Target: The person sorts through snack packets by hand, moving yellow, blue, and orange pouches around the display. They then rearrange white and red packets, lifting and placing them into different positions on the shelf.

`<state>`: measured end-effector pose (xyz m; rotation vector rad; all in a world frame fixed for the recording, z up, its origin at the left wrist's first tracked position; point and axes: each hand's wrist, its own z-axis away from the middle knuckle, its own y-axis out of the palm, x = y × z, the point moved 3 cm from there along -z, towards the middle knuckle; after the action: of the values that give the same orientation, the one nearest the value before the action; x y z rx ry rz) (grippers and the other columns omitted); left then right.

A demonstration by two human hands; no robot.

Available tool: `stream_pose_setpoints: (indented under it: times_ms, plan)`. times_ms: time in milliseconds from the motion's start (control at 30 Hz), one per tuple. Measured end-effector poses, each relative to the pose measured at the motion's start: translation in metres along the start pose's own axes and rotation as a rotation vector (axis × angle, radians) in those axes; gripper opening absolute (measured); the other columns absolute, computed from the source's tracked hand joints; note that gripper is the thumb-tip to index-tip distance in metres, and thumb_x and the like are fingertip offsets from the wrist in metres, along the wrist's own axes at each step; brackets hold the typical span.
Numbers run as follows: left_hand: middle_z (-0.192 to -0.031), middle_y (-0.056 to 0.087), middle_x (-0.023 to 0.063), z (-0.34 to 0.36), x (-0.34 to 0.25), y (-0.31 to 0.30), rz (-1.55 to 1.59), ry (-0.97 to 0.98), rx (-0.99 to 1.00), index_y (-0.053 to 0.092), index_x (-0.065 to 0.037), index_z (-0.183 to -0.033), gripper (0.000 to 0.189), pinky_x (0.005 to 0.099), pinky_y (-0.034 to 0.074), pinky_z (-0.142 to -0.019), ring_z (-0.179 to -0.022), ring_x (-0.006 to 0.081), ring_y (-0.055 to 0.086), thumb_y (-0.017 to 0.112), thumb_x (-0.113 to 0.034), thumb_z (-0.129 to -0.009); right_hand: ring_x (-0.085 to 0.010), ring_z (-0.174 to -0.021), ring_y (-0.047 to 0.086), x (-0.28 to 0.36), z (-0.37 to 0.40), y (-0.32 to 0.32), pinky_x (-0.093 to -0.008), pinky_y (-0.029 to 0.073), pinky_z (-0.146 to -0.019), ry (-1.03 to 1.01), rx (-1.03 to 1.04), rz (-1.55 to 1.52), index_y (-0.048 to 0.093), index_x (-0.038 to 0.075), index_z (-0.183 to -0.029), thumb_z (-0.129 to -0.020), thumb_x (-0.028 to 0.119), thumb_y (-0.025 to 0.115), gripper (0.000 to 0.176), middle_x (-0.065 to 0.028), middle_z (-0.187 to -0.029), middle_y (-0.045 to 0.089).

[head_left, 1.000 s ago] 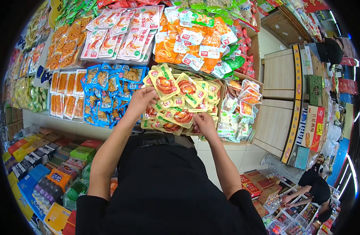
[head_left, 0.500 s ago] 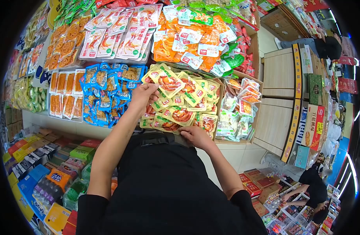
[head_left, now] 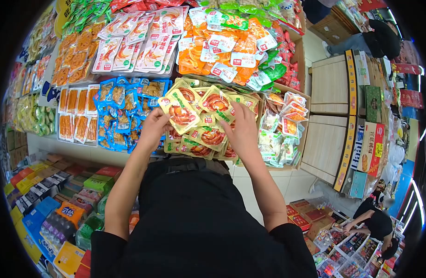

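Note:
Yellow-green snack packets [head_left: 210, 135] with a reddish-brown food picture lie in an overlapping pile in front of me. My left hand [head_left: 156, 126] pinches the lower left edge of one such packet [head_left: 179, 111], which lies tilted over the pile's left side. At the pile's right, my right hand [head_left: 243, 127] has its thumb and fingers at the edge of another packet [head_left: 216, 103], gripping it. Blue packets [head_left: 122, 111] are just left of my left hand. Orange packets [head_left: 231, 44] lie beyond the pile.
White-and-red packets [head_left: 153, 41] sit at the back left. A carton of clear packets [head_left: 280, 125] is to the right, beside wooden cabinets [head_left: 326, 143]. Boxed drinks [head_left: 60, 222] stand lower left. One person [head_left: 379, 224] bends over goods at lower right; another [head_left: 382, 41] is at upper right.
My left hand has moved left and slightly down with its packet. My right hand has risen from the pile's front edge to a packet on the right. The person at lower right has bent lower.

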<state>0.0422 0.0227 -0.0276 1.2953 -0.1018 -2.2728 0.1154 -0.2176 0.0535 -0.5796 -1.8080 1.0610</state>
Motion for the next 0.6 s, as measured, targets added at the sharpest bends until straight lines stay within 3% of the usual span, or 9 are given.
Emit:
stream_pose_setpoints:
  times_ms: [33,100,133,267,467,600]
  plan:
    - [-0.086,0.061,0.003,0.006,0.0,-0.003,-0.021,0.004,-0.015,0.05,-0.007,-0.086,0.01,0.024,0.048,-0.065,-0.073,0.0082,0.058,0.055,-0.013,-0.091,-0.0307,-0.107,0.052,0.003,-0.004,0.006,-0.0394,0.043,-0.089,-0.003,0.0,-0.005,0.048,0.006,-0.124,-0.076,0.016,0.072,0.055,-0.0169,-0.117,0.052]
    - [-0.083,0.061,0.0028,0.009,0.004,-0.01,-0.017,0.02,-0.016,0.049,-0.007,-0.086,0.01,0.0237,0.049,-0.065,-0.071,0.0079,0.058,0.056,-0.012,-0.091,-0.034,-0.119,0.041,0.004,-0.01,0.02,-0.0431,0.034,-0.099,-0.011,0.108,0.169,0.041,0.007,-0.132,-0.07,0.019,0.076,0.072,-0.0176,-0.125,0.046]
    - [-0.081,0.061,0.0023,0.009,0.006,-0.012,-0.047,0.029,0.0,0.049,-0.007,-0.086,0.01,0.023,0.048,-0.064,-0.07,0.0074,0.058,0.056,-0.012,-0.091,-0.0337,-0.116,0.043,0.003,-0.011,0.027,-0.0457,0.032,-0.099,-0.033,0.117,0.179,0.039,0.008,-0.133,-0.067,0.019,0.077,0.076,-0.0177,-0.123,0.046]
    - [-0.076,0.06,0.0011,0.008,0.005,-0.007,-0.04,0.055,-0.003,0.049,-0.007,-0.086,0.011,0.0209,0.046,-0.059,-0.064,0.0063,0.057,0.057,-0.012,-0.091,-0.0342,-0.111,0.045,0.004,-0.015,0.029,-0.0454,0.033,-0.098,-0.068,0.114,0.211,0.039,0.007,-0.133,-0.067,0.018,0.077,0.076,-0.0186,-0.118,0.046]
    - [-0.069,0.057,0.0001,-0.011,-0.004,0.015,-0.185,0.089,-0.014,0.049,-0.006,-0.084,0.013,0.0201,0.041,-0.048,-0.055,0.006,0.053,0.057,-0.014,-0.09,-0.0356,-0.106,0.048,-0.019,-0.015,0.01,-0.0418,0.041,-0.092,0.185,0.06,-0.06,0.043,0.004,-0.128,-0.072,0.027,0.073,0.068,-0.0208,-0.113,0.047]
    - [-0.065,0.055,-0.0009,-0.021,-0.005,0.032,-0.278,0.119,0.022,0.05,-0.006,-0.084,0.013,0.0205,0.041,-0.046,-0.052,0.006,0.051,0.058,-0.015,-0.089,-0.035,-0.104,0.049,-0.018,-0.012,0.006,-0.0416,0.044,-0.088,0.234,0.08,0.018,0.046,0.004,-0.124,-0.072,0.031,0.075,0.066,-0.0193,-0.11,0.048]
